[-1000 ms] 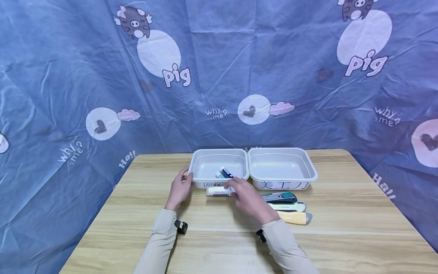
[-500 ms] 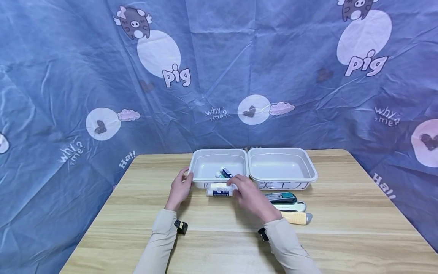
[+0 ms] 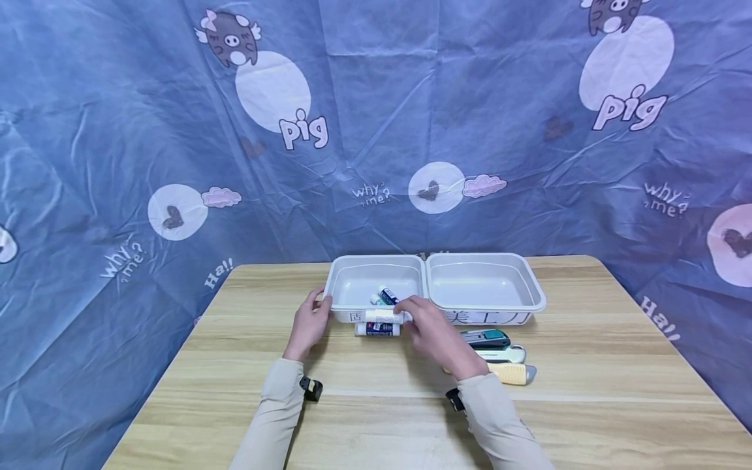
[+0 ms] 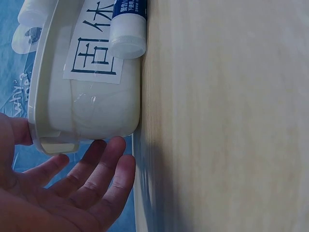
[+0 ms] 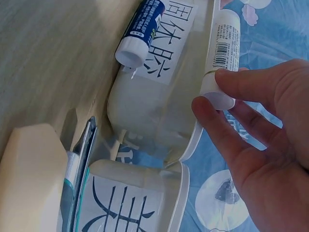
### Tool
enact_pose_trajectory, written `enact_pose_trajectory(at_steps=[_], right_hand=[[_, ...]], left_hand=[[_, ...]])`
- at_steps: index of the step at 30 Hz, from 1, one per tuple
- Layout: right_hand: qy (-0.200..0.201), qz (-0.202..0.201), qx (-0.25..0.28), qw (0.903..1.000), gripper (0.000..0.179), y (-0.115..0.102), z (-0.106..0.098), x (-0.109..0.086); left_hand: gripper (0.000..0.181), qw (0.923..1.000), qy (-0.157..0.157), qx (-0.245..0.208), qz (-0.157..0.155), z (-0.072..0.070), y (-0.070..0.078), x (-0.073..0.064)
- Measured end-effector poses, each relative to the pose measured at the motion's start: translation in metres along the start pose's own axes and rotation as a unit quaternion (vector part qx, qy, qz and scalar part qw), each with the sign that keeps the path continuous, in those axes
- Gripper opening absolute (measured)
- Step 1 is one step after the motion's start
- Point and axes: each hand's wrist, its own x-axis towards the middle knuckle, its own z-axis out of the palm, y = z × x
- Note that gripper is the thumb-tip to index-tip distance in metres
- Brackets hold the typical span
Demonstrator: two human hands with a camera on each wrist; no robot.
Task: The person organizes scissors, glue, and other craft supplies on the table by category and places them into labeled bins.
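My right hand [image 3: 433, 333] pinches a white glue stick [image 5: 226, 46] by its end between thumb and fingers. It is held level by the front rim of the left white plastic bin [image 3: 376, 258], covering part of the label in the head view. Below it on the table lies a blue glue stick [image 3: 378, 329] with a white cap, close against the bin's front. Two more glue sticks [image 3: 388, 296] lie inside that bin. At the bin's left front corner my left hand [image 4: 72, 188] holds the edge, thumb by the rim and fingers curled along the end wall.
A second white bin [image 3: 484, 307] with a paper label stands directly right of the first. Several utility knives lie before it: a green one [image 3: 490, 337], a white one [image 3: 508, 354] and a yellow one [image 3: 514, 374]. A blue printed cloth [image 3: 376, 130] hangs behind the table.
My right hand has lifted the white glue stick up and slightly right, off the tabletop beside the blue one, which now shows. My left hand stays at the bin's corner.
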Motion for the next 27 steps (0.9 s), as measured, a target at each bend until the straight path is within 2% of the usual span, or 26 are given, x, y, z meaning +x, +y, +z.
enact_pose_trajectory(at_steps=[6, 17, 27], right_hand=[[0.002, 0.012, 0.005, 0.9999, 0.034, 0.002, -0.004, 0.0], [0.031, 0.003, 0.003, 0.9995, 0.036, 0.012, -0.012, -0.002], [0.031, 0.028, 0.012, 0.999, 0.035, 0.019, -0.02, -0.003]], left_hand=[[0.047, 1.0, -0.001, -0.003, -0.001, 0.0, 0.0, 0.0], [0.048, 1.0, 0.0, -0.001, 0.002, 0.001, 0.002, -0.001], [0.049, 1.0, -0.001, -0.002, 0.001, 0.0, 0.002, -0.001]])
